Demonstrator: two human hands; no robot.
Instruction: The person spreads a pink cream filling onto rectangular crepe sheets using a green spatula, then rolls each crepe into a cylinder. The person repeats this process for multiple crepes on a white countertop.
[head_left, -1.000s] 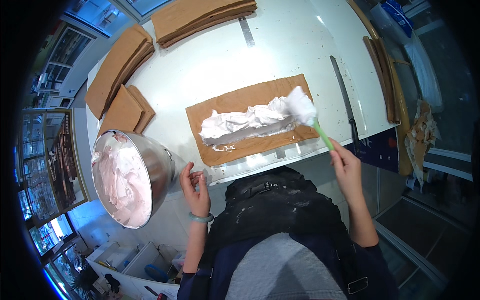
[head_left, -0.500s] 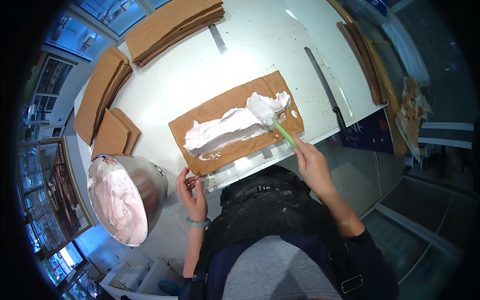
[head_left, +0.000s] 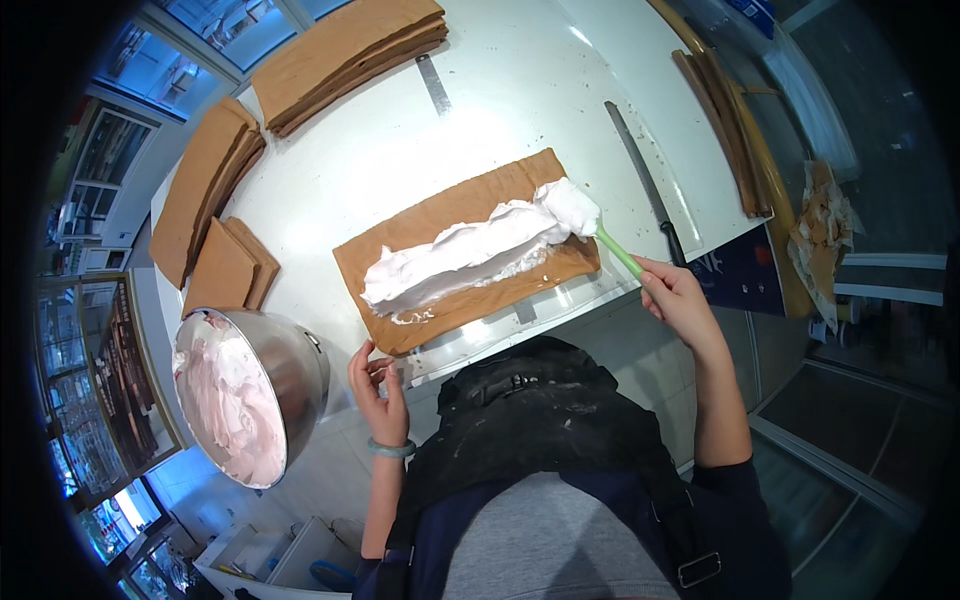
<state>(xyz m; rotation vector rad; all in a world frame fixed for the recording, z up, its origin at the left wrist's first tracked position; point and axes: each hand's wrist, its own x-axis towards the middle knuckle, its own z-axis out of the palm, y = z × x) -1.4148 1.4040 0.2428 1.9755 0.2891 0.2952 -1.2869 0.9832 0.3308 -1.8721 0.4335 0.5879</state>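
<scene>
A brown rectangular cake sheet (head_left: 470, 196) lies on the white table, near its front edge. Along its length runs a thick ridge of white cream (head_left: 455, 255). My right hand (head_left: 677, 297) grips the green handle of a spatula (head_left: 618, 252). The spatula's blade is covered in cream and sits at the right end of the ridge. Close to the sheet's near left corner is my left hand (head_left: 379, 388), fingers loosely curled and apart, holding nothing. Its fingertips are at the corner; whether they touch it I cannot tell.
A steel bowl (head_left: 300, 375) of pinkish-white cream stands at the left. Stacked cake sheets (head_left: 345, 60) lie along the far and left sides, with more sheets (head_left: 715, 130) at the right. A long knife (head_left: 645, 170) lies right of the cake sheet, a metal scraper (head_left: 433, 85) beyond it.
My right hand has moved right with the spatula, carrying its blade to the right end of the cream ridge. My left hand has barely moved.
</scene>
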